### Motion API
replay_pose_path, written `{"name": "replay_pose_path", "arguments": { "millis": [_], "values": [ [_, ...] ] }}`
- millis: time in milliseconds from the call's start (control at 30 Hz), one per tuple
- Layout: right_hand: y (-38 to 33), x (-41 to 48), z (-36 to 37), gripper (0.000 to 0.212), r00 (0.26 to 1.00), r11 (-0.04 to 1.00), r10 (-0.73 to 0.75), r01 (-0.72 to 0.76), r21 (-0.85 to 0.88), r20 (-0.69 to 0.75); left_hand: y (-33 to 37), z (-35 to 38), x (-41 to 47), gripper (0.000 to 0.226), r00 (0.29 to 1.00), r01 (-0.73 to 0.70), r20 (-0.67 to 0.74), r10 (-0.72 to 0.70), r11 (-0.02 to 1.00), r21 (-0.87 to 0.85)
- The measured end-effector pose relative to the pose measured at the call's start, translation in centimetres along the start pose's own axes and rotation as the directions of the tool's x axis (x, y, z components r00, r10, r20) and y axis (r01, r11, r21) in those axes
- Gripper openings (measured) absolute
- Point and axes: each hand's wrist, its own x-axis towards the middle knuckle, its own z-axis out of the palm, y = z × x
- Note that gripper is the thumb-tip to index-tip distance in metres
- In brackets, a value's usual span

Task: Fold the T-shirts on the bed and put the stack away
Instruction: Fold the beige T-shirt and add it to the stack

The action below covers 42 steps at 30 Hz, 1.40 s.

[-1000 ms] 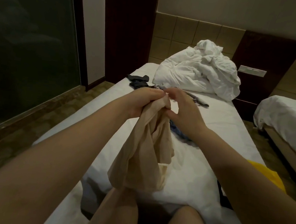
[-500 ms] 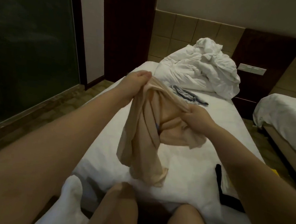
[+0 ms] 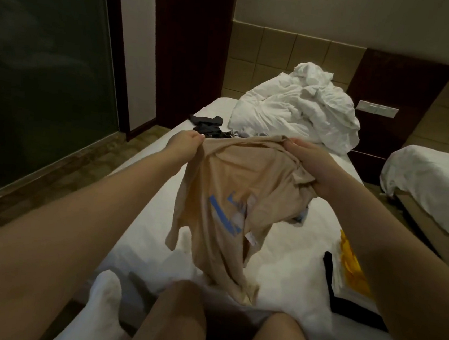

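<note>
1. Two bare knees point(image 3: 180, 320) fill the bottom edge of the head view, with a white bundle of cloth point(image 3: 103, 295) just beside them on the left.
2. A black garment point(image 3: 342, 301) and a yellow garment point(image 3: 352, 263) lie touching at the right side of the bed point(image 3: 285, 262), partly hidden behind the right forearm.
3. A beige T-shirt point(image 3: 224, 186) with a blue print point(image 3: 224, 217) hangs above the white sheet, spread between both hands. Its crumpled lower end reaches down just beyond the knees; whether it touches the sheet cannot be told.
4. The left hand point(image 3: 186, 143) pinches the shirt's upper left edge, fingers curled over the fabric. The right hand point(image 3: 309, 167) grips a bunched fold at the upper right, thumb on top.
5. Beyond the hands, dark garments point(image 3: 208, 125) lie in a loose pile on the sheet near the bed's left edge.
6. A crumpled white duvet point(image 3: 298, 116) is heaped at the head of the bed, against the tiled wall.
7. A wall switch plate point(image 3: 378, 108) sits on the dark panel to the right of the duvet; a second bed point(image 3: 432, 186) stands at the right edge and a dark glass panel point(image 3: 34, 67) fills the left.
</note>
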Motion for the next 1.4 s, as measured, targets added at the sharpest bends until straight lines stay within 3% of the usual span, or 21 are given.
{"name": "replay_pose_path", "arguments": {
  "millis": [133,233,333,433,567,633,700,733,800,867,900,967,1033,1133,1167,1200,1267,1333,1400],
  "values": [
    [0.2,0.4,-0.6,0.025,0.986,0.949,0.104,-0.137,0.284,0.127,-0.2,-0.2,0.4,0.032,0.999,-0.046,-0.010,0.048,0.992,0.118],
    [0.1,0.6,-0.4,0.026,0.966,0.881,0.160,-0.232,0.412,0.202,0.3,0.5,-0.9,0.023,0.973,-0.223,-0.015,0.232,0.949,0.222],
    [0.3,0.9,0.6,0.021,0.960,0.876,0.203,-0.267,0.403,0.194,1.4,2.0,-4.0,0.047,0.855,-0.516,0.225,0.468,0.814,0.268],
    [0.8,0.9,1.4,0.022,0.951,0.864,0.248,-0.304,0.402,0.188,1.4,3.4,-6.3,0.079,0.780,-0.575,0.424,0.461,0.794,0.195],
    [1.5,0.4,2.6,0.028,0.949,0.853,0.259,-0.312,0.418,0.179,-0.1,5.8,-7.4,0.085,0.850,-0.449,0.393,0.352,0.873,0.190],
    [2.1,0.3,3.3,0.024,0.952,0.827,0.231,-0.301,0.475,0.201,-0.6,7.1,-7.6,0.056,0.904,-0.322,0.329,0.272,0.941,0.107],
    [2.7,-0.4,3.6,0.029,0.960,0.745,0.208,-0.280,0.605,0.189,-0.5,7.5,-7.8,0.024,0.954,-0.087,0.276,0.120,0.988,-0.130],
    [2.9,-1.2,4.0,0.034,0.960,0.706,0.215,-0.279,0.650,0.179,-0.4,7.6,-7.9,0.016,0.955,0.045,0.294,0.036,0.964,-0.263],
    [4.5,-3.0,4.4,0.039,0.975,0.758,0.201,-0.215,0.616,0.093,-0.4,7.4,-8.0,0.017,0.934,0.238,0.351,-0.070,0.853,-0.464],
    [7.4,-5.0,4.8,0.037,0.992,0.932,0.124,-0.115,0.344,-0.006,-0.7,7.1,-8.0,0.019,0.915,0.359,0.379,-0.136,0.700,-0.617],
    [8.9,-6.0,5.1,0.035,0.996,0.975,0.086,-0.080,0.206,-0.024,-0.9,6.9,-7.9,0.018,0.903,0.414,0.392,-0.177,0.606,-0.679],
    [11.2,-7.4,6.0,0.031,0.995,0.989,0.092,-0.087,0.121,-0.032,-1.3,6.9,-7.6,0.016,0.885,0.465,0.390,-0.255,0.456,-0.759],
    [12.3,-7.9,6.9,0.030,0.997,0.996,0.046,-0.042,0.076,-0.061,-1.5,7.1,-7.7,0.017,0.881,0.471,0.384,-0.277,0.426,-0.773],
    [12.1,-7.7,7.7,0.012,0.972,0.994,-0.096,0.082,-0.073,-0.213,-1.3,7.4,-8.4,0.015,0.893,0.451,0.377,-0.246,0.496,-0.742],
    [11.8,-7.4,7.8,0.014,0.954,0.989,-0.131,0.105,-0.109,-0.268,-1.3,7.4,-8.6,0.015,0.900,0.434,0.372,-0.227,0.548,-0.715],
    [11.6,-7.2,7.7,0.018,0.944,0.986,-0.146,0.116,-0.117,-0.294,-1.5,7.2,-8.7,0.017,0.920,0.380,0.334,-0.204,0.670,-0.638],
    [10.9,-6.9,7.3,0.022,0.941,0.977,-0.179,0.137,-0.160,-0.287,-2.1,6.4,-8.8,0.021,0.979,0.133,0.180,-0.092,0.964,-0.229],
    [10.0,-6.5,6.6,0.018,0.955,0.959,-0.203,0.149,-0.241,-0.217,-2.1,5.3,-9.4,0.019,0.988,-0.157,0.008,0.157,0.975,0.157],
    [8.7,-6.4,5.8,0.016,0.981,0.935,-0.172,0.135,-0.327,-0.086,-1.4,4.4,-10.0,0.025,0.915,-0.403,0.064,0.399,0.892,0.206]
  ]
}}
